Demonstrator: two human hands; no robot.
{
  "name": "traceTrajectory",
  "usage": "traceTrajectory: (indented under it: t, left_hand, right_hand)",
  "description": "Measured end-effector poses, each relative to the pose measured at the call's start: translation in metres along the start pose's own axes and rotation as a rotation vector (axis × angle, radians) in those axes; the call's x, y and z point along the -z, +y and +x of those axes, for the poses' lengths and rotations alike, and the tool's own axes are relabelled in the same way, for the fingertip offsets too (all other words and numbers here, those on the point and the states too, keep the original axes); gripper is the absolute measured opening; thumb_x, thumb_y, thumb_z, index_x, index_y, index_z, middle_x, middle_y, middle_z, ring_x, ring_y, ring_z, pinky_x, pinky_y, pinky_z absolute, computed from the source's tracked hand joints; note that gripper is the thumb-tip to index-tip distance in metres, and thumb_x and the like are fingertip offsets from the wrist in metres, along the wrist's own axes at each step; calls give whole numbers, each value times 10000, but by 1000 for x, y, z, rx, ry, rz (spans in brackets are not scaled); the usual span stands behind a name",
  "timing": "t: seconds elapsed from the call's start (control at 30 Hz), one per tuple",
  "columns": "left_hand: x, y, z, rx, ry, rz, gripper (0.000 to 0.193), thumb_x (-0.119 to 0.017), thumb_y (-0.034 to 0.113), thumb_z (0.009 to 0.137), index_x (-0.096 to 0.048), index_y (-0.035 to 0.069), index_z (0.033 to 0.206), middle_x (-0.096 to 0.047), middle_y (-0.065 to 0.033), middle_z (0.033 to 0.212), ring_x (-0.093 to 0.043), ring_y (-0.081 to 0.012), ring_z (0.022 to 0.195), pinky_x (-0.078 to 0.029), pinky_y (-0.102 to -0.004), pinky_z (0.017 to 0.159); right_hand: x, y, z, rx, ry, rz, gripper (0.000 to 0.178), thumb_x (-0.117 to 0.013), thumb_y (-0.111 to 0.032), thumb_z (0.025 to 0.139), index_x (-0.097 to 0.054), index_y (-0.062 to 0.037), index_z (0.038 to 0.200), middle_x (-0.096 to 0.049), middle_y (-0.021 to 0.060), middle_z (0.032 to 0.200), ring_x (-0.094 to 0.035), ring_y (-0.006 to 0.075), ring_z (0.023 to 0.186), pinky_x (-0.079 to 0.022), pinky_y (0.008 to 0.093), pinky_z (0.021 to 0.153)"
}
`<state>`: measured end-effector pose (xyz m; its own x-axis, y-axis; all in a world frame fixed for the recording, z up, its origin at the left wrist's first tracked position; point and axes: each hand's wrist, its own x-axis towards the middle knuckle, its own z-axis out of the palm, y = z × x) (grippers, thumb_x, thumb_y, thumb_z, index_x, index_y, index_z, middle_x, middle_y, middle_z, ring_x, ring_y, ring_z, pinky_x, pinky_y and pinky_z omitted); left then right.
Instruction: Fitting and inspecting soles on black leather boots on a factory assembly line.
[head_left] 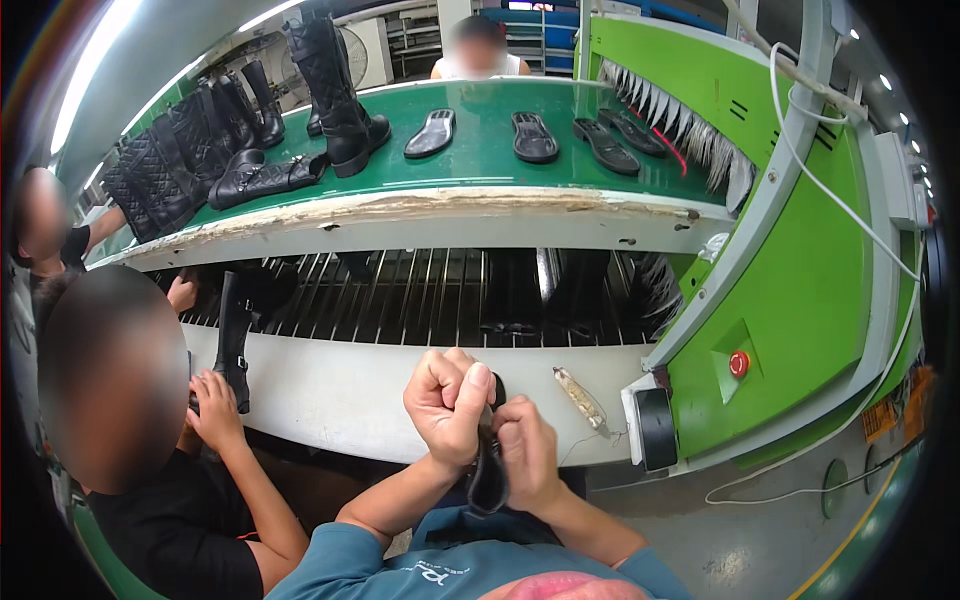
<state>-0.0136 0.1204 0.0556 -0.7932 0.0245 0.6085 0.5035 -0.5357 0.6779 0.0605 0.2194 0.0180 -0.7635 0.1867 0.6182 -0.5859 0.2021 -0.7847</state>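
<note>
My left hand (447,405) is closed in a fist, thumb up, against the upper part of a dark, narrow boot-like piece (487,482). On its other side my right hand (527,450) has its fingers curled round the same piece. The piece is black and hangs close to my shirt; my hands hide much of it, so its exact kind is unclear. Just beyond both hands lies the edge of a white ledge (330,390). A small, pale, worn tool-like object (579,397) rests there, to the right of my right hand.
Black boots (340,100) and several black soles (533,137) are on the green upper surface (450,100). Below run metal rollers (400,295) with dark boots. A green machine (770,330) with a red button stands right. At left, a co-worker's hand (215,410) is by another boot (233,340).
</note>
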Motion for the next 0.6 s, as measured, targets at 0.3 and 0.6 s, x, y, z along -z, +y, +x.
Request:
traceTrajectory:
  t: [0.3,0.6]
  left_hand:
    - [-4,2,-18,-173,-92,92,267,-678,-101,1008,-521,51,855,-583,-50,753,-533,-137,637,-472,-303,616]
    - [5,26,-11,-244,-377,367,293,-698,9,969,-607,20,690,-637,-84,732,-573,-215,640,-434,-365,601]
  right_hand:
    - [39,-24,9,-23,-260,146,339,-727,-277,1122,-604,-12,950,-588,70,814,-531,152,646,-425,312,560]
    - [40,-31,-17,-98,-276,197,273,-645,-233,1174,-644,-16,1009,-621,54,805,-562,156,677,-459,324,627]
